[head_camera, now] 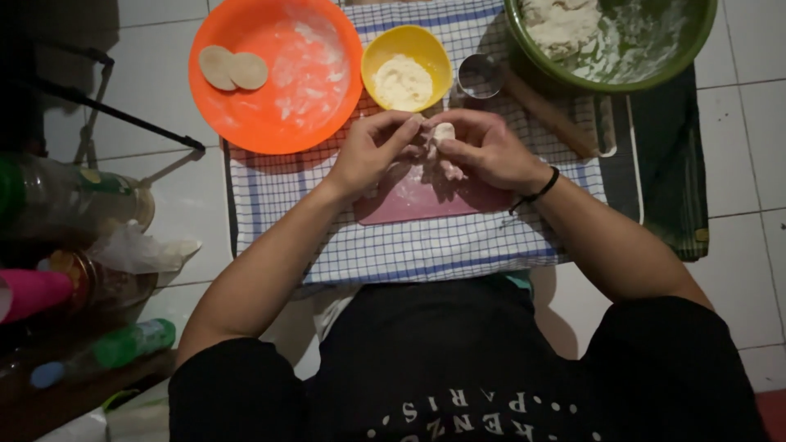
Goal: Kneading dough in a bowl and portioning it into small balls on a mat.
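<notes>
Both hands meet at the centre of the frame, a little above the middle. The left hand [372, 151] curls in with its fingertips pinched onto a small pale piece of dough [442, 133], and the right hand [483, 151], a dark band at its wrist, closes around the same piece from the other side. The dough sits between the fingertips of both hands, mostly hidden, so its long axis and facing cannot be told. Directly beneath lies a pink board [417, 200] dusted white, resting on a blue-checked cloth [426, 245]. Just above the hands stands a yellow bowl [407, 67] of pale filling, with a round metal cutter [480, 75] and a wooden rolling pin [544, 110] to its right. At upper left an orange plate [274, 74] carries two flat dough rounds [232, 69]. A green bowl [610, 41] with floury dough fills the upper right.
</notes>
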